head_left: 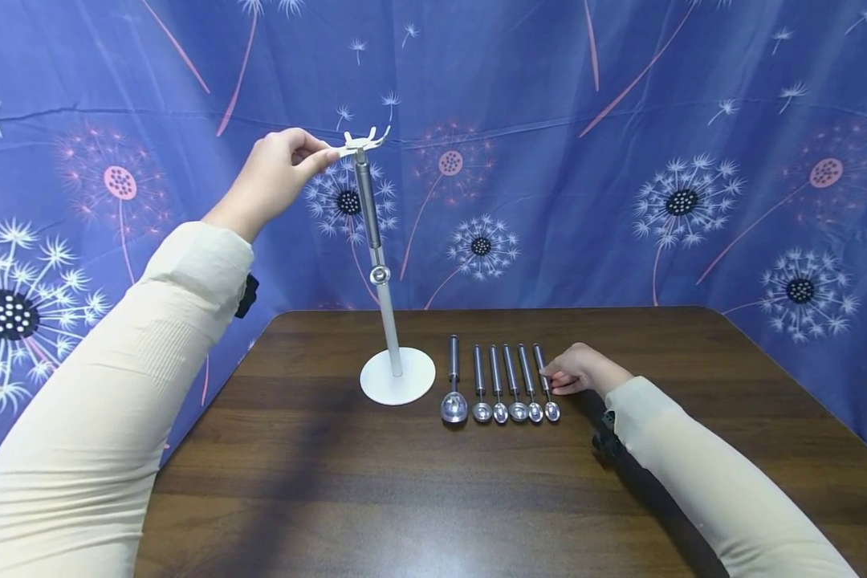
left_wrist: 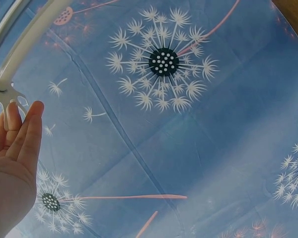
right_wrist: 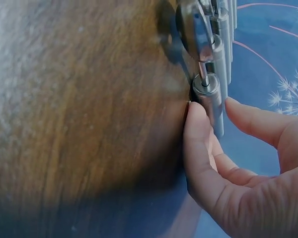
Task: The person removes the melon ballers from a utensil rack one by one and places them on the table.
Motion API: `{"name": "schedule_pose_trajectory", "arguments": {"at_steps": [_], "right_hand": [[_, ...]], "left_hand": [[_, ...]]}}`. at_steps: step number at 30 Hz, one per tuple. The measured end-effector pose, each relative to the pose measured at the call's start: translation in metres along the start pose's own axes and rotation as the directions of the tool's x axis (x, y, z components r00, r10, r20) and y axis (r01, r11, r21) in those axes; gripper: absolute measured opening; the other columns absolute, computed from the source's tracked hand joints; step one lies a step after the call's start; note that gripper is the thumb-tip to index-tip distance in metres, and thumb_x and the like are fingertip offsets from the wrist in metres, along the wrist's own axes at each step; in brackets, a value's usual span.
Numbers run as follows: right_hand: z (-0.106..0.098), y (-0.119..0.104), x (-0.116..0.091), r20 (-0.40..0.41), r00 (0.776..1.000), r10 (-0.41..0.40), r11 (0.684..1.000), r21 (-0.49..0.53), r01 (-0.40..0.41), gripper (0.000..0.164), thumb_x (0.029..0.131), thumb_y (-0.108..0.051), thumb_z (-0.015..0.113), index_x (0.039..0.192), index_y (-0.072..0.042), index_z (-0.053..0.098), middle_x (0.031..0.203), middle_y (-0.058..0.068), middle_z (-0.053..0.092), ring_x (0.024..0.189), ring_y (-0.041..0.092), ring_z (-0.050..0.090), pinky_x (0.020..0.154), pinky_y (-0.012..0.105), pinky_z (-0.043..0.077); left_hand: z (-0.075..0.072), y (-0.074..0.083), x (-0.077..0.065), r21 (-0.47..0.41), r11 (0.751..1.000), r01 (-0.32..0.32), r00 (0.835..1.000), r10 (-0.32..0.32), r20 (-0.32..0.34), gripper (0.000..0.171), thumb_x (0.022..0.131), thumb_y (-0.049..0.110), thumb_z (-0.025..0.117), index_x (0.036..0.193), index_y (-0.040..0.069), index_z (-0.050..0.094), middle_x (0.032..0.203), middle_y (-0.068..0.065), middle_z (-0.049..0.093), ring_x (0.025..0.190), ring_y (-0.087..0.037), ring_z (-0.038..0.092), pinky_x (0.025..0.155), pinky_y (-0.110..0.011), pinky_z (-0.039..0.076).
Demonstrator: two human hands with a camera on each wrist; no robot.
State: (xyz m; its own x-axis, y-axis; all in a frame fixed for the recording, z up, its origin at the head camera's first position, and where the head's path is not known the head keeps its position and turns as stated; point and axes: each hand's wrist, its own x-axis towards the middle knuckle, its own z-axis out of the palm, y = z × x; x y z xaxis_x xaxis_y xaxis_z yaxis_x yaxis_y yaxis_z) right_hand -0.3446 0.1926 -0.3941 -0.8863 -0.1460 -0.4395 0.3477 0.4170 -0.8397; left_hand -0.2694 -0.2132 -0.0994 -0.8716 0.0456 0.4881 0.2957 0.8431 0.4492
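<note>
At the upper left, my left hand pinches one prong of the white hook top of a utensil stand; the left wrist view shows fingers against that prong. A steel utensil with a round head hangs along the pole. On the table, my right hand has thumb and fingers around the handle of the rightmost melon baller, a small steel one with an oval bowl. In the right wrist view its handle lies between the thumb and fingertips.
Several other melon ballers lie in a row, handles away from me, beside a larger steel scoop. The stand's round white base is left of them on the brown wooden table. A blue dandelion-print cloth hangs behind.
</note>
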Motion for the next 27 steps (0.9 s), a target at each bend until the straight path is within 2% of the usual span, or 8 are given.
{"name": "schedule_pose_trajectory", "arguments": {"at_steps": [6,11,14,18,24,27], "right_hand": [[-0.003,0.0,-0.001,0.001,1.0,0.002,1.0,0.021,-0.002,0.011,0.091,0.0,0.061,0.089,0.001,0.05,0.067,0.002,0.057,0.057,0.009,0.059,0.064,0.025,0.059],[-0.006,-0.004,-0.003,-0.013,1.0,-0.001,1.0,0.018,0.001,0.007,0.091,0.0,0.059,0.093,0.003,0.053,0.064,0.0,0.059,0.055,0.008,0.059,0.065,0.027,0.06],[-0.008,-0.009,-0.005,-0.021,1.0,-0.006,1.0,0.012,0.006,0.011,0.092,-0.001,0.059,0.099,0.005,0.054,0.064,0.0,0.059,0.055,0.008,0.06,0.068,0.028,0.06],[-0.01,-0.017,-0.007,-0.021,1.0,-0.02,1.0,0.017,0.02,0.02,0.092,-0.002,0.059,0.109,0.009,0.054,0.066,0.001,0.06,0.057,0.008,0.061,0.071,0.029,0.06],[-0.014,-0.031,-0.011,0.01,0.999,-0.045,0.998,0.05,0.045,0.023,0.094,-0.003,0.057,0.113,0.009,0.054,0.069,0.0,0.062,0.061,0.008,0.063,0.072,0.028,0.06],[-0.013,-0.039,-0.013,0.01,0.998,-0.06,0.996,0.073,0.059,0.026,0.094,-0.004,0.058,0.116,0.009,0.054,0.069,-0.001,0.062,0.064,0.009,0.063,0.075,0.028,0.06]], "left_hand": [[0.0,0.0,-0.001,0.004,1.0,0.001,1.0,-0.001,0.001,0.049,0.098,0.044,0.052,0.124,0.004,0.06,0.117,-0.014,0.064,0.103,-0.021,0.058,0.095,-0.037,0.045],[0.0,0.0,0.0,0.011,1.0,-0.004,1.0,0.004,-0.008,0.047,0.098,0.044,0.053,0.122,0.004,0.061,0.113,-0.013,0.066,0.097,-0.015,0.058,0.091,-0.034,0.045],[-0.001,0.0,0.001,0.014,1.0,-0.008,1.0,0.008,-0.014,0.046,0.097,0.043,0.054,0.121,0.004,0.063,0.113,-0.015,0.066,0.092,-0.011,0.058,0.089,-0.033,0.044],[-0.002,0.001,0.001,0.01,1.0,-0.008,1.0,0.008,-0.015,0.046,0.097,0.043,0.055,0.121,0.004,0.063,0.114,-0.017,0.066,0.093,-0.012,0.058,0.09,-0.034,0.045],[-0.002,0.0,0.002,0.004,1.0,-0.007,1.0,0.007,-0.012,0.046,0.097,0.043,0.055,0.121,0.004,0.063,0.113,-0.016,0.067,0.089,-0.008,0.056,0.088,-0.033,0.044],[-0.002,-0.001,0.0,-0.004,1.0,0.004,1.0,-0.004,-0.008,0.047,0.097,0.044,0.055,0.122,0.004,0.062,0.114,-0.014,0.066,0.091,-0.009,0.057,0.089,-0.034,0.045]]}}
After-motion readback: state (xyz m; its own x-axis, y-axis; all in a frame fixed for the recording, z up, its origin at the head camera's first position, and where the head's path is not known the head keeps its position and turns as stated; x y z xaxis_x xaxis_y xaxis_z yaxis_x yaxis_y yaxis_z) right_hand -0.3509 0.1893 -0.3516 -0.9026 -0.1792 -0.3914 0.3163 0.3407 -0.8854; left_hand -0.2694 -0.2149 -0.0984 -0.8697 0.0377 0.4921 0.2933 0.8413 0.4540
